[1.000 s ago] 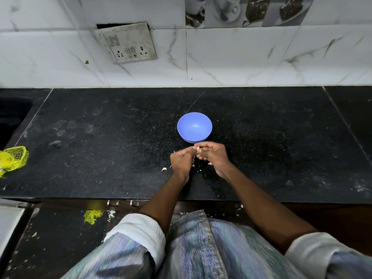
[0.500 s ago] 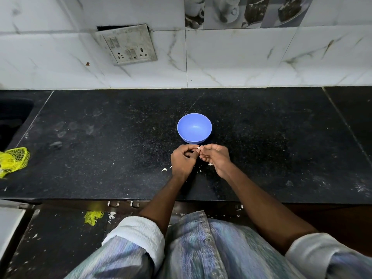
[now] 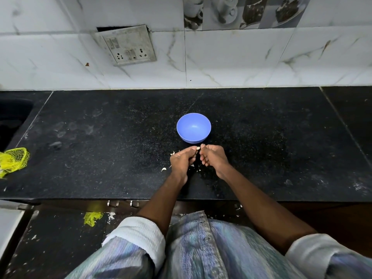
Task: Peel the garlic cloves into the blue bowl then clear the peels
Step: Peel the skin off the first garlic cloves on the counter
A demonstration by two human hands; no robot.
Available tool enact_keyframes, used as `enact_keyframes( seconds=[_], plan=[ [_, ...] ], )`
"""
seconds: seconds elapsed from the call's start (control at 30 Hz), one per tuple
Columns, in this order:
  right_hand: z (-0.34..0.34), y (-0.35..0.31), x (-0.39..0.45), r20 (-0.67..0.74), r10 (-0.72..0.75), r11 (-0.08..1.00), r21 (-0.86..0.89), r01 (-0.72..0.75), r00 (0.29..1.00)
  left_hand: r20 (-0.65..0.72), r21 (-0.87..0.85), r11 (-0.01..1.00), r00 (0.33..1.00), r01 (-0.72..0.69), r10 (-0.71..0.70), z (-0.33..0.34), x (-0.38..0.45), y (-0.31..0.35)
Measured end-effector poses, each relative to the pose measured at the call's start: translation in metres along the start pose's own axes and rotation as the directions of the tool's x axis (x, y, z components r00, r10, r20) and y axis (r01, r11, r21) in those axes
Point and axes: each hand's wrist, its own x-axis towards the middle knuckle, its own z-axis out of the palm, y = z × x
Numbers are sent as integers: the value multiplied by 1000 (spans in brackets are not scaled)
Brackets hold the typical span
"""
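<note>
Garlic clove [image 3: 198,148] between both hands' curled fingers [image 3: 203,158]

Both hands close together; L hand [image 3: 182,161] & R hand [image 3: 213,158] fingers curled, fingertips nearly meeting.

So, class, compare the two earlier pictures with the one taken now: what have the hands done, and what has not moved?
The left hand and right hand stayed close together just in front of the blue bowl, working at a garlic clove pinched at their fingertips; only the fingers shifted slightly. Nothing was let go. The bowl, the peel scraps on the counter and the yellow net kept their places.
</note>
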Motion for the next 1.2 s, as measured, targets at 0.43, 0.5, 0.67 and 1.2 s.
enact_keyframes(
  seconds=[0.43,0.5,0.67,1.2],
  plan=[
    [-3,5,-1,79,-159,986,71,153,984,-63,102,993,996,-52,59,-1,9,-6],
    [-3,5,0,61,-165,984,83,160,984,-48,122,990,996,-66,73,0,7,-5],
    [-7,5,0,38,-143,973,189,133,989,-6,163,979,992,-123,125,0,8,-3],
    [-13,10,4,128,-162,956,265,123,978,200,661,522,797,-539,570,-8,-2,1]
  ],
)
